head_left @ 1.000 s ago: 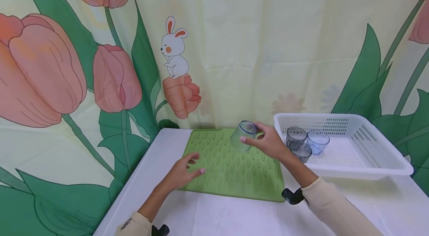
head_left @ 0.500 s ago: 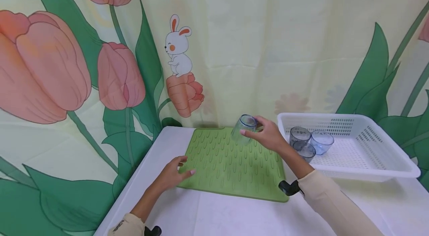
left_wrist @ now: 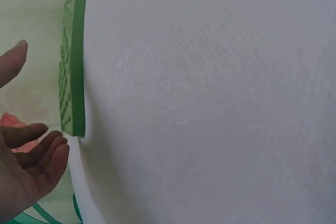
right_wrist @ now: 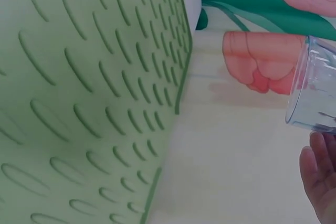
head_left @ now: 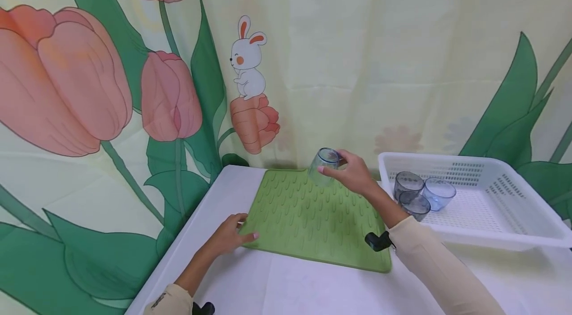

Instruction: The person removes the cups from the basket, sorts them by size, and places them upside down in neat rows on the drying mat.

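Observation:
My right hand (head_left: 353,173) pinches a clear glass (head_left: 323,170) between thumb and fingers, tilted, with a bluish ring at its upper end. It is held above the far part of a green ridged mat (head_left: 313,225). In the right wrist view, the glass (right_wrist: 317,85) shows at the right edge, over the fingers (right_wrist: 317,166), with the mat's raised ovals at left. My left hand (head_left: 227,236) holds nothing; its fingers are relaxed and spread, right at the mat's near left corner. The left wrist view shows those fingertips (left_wrist: 55,145) beside the mat's edge (left_wrist: 77,77).
A white perforated basket (head_left: 500,235) stands right of the mat. Inside, at its left end, are two dark grey glasses (head_left: 408,183) and a pale blue glass (head_left: 440,195). A white cloth (head_left: 286,285) covers the table, and a printed tulip curtain (head_left: 330,56) hangs behind.
My right hand has raised the glass a little, toward the mat's far edge. My left hand has drawn left, from over the mat to its corner. The head view has turned slightly left.

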Tool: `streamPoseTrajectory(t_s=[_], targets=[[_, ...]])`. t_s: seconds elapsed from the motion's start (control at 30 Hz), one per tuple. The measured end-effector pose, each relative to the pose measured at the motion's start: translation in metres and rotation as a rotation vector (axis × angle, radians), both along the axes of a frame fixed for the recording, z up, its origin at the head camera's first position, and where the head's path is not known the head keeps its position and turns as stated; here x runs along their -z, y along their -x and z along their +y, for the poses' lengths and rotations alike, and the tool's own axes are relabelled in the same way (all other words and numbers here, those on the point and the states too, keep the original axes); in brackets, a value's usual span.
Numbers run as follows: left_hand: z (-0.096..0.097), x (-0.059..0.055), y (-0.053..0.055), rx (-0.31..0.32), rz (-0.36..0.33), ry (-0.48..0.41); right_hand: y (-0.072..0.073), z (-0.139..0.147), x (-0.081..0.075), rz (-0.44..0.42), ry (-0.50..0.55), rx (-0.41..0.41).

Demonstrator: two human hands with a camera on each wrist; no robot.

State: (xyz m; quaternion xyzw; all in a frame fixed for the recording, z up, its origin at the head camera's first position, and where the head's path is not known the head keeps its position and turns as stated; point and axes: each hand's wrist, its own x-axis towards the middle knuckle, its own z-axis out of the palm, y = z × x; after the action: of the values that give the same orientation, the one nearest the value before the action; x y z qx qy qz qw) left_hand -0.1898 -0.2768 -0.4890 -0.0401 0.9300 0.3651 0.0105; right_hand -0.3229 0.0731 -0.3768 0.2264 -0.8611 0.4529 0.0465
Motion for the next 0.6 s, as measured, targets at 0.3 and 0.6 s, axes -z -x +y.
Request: streamPoseTrajectory(t_s=[0.3,0.6], targets=[[-0.006,0.007,0.001,0.012,-0.011,-0.012,0.015,-0.024,0.004,-0.012,-0.013,-0.029],[-0.008,0.01,0.0,0.032,-0.011,0.009,0.028,-0.046,0.009,-0.015,-0.003,-0.051]])
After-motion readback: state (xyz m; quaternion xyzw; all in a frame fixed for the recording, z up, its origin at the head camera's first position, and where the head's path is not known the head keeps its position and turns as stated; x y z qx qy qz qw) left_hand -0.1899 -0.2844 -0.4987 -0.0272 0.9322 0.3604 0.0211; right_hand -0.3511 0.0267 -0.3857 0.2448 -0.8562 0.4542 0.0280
